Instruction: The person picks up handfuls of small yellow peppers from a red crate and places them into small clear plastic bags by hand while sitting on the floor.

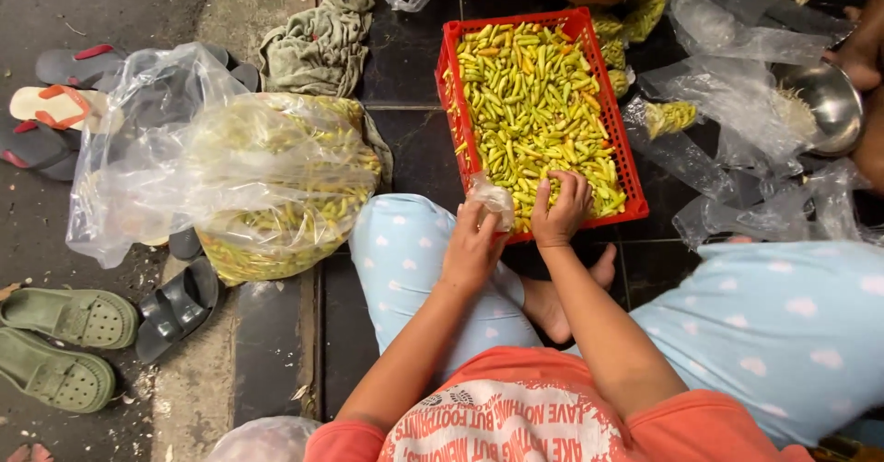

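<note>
- Green and yellow chillies [534, 103]: heaped in a red plastic crate [453, 75] on dark floor tiles, directly under my right fingertips.
- My right hand [560, 209]: fingers curled down into the pile at the crate's near edge, gathering chillies, I judge.
- My left hand [471, 246]: fingers pinched around a small clear plastic bag [493, 197], its mouth held just beside the right fingers, probably for filling.
- Large clear bag of chillies [276, 186]: well left of my left fingers, slumped open.
- Steel bowl [833, 103]: far right, among crumpled clear bags.
</note>
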